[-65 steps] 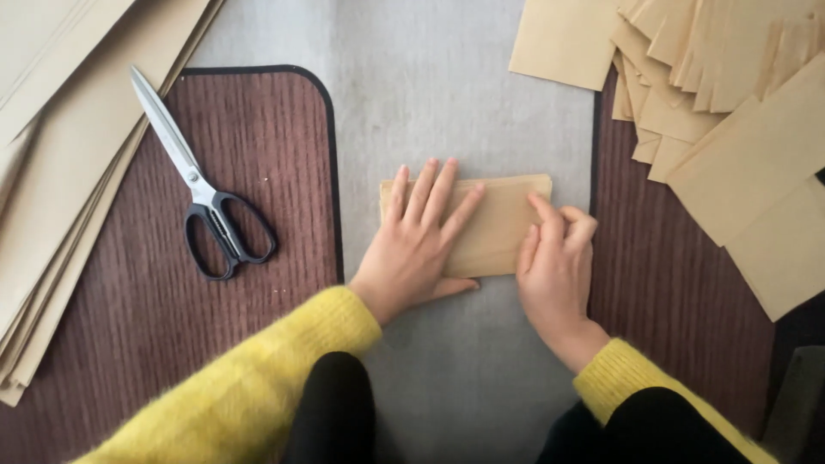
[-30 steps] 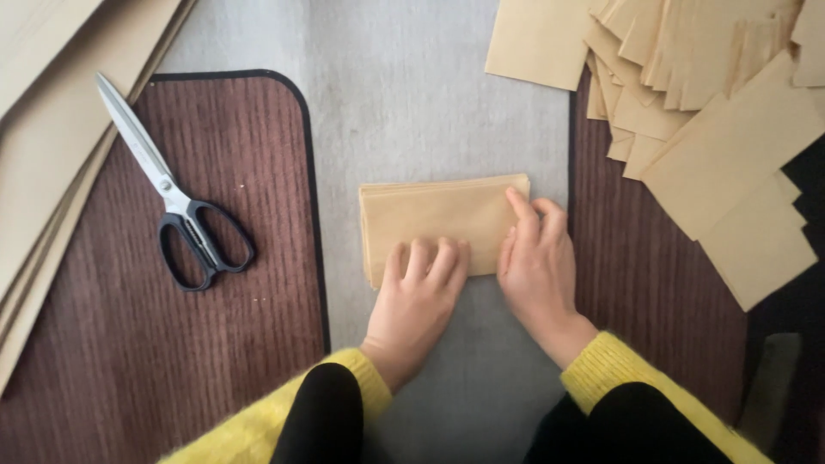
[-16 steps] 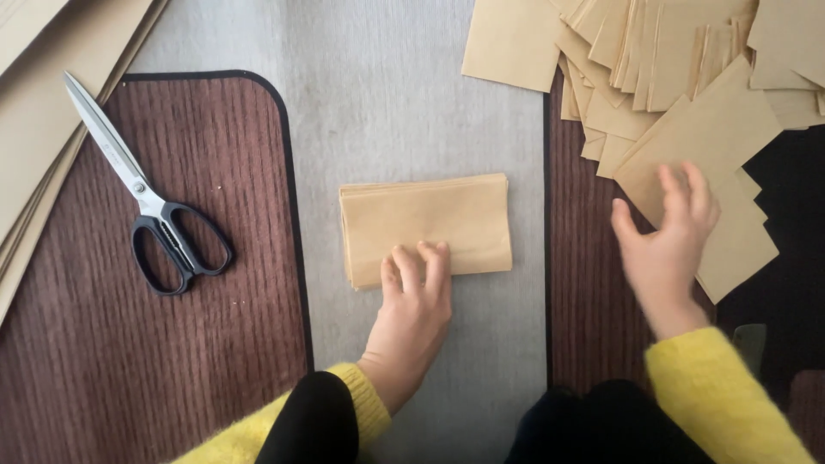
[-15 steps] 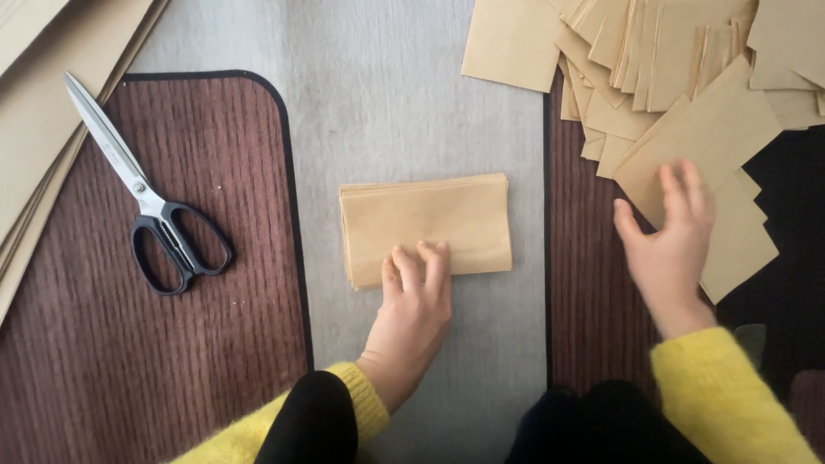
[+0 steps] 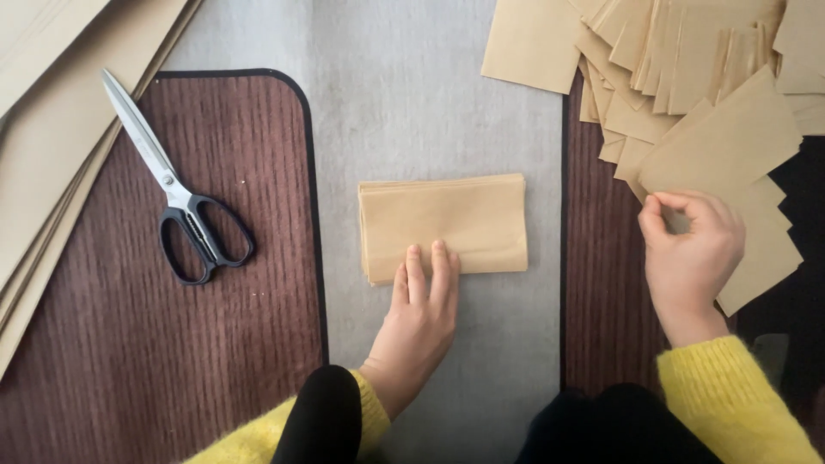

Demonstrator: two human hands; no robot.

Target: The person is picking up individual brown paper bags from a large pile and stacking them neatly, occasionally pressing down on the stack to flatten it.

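Since half a second ago our right hand [image 5: 692, 253] has curled: fingers were spread over the loose sheets, now thumb and fingertips pinch in on the top cut brown paper sheet [image 5: 730, 150] at the near edge of the pile of cut sheets [image 5: 670, 60], far right corner of the surface. Pinch looks narrow, and we can't tell if the sheet is actually caught.

Our left hand [image 5: 421, 322] is unchanged, flat, fingers together, pressing the near edge of the folded brown paper stack [image 5: 443, 225]. No grasp there, just holding it down. Stack sits mid-surface on the grey strip [image 5: 430, 103] between the two brown ribbed mats [image 5: 232, 344].

Handling, our read: paper is light, thin, floppy, creases easily, and slides on the pile. Best taken at a free corner or edge, thumb on top and finger under, so only one sheet lifts.

Sheet lies directly under and beyond the right fingertips. Scissors [image 5: 176, 189] lie on the left mat, well apart; larger paper sheets [image 5: 51, 155] at the far left edge, untouched.
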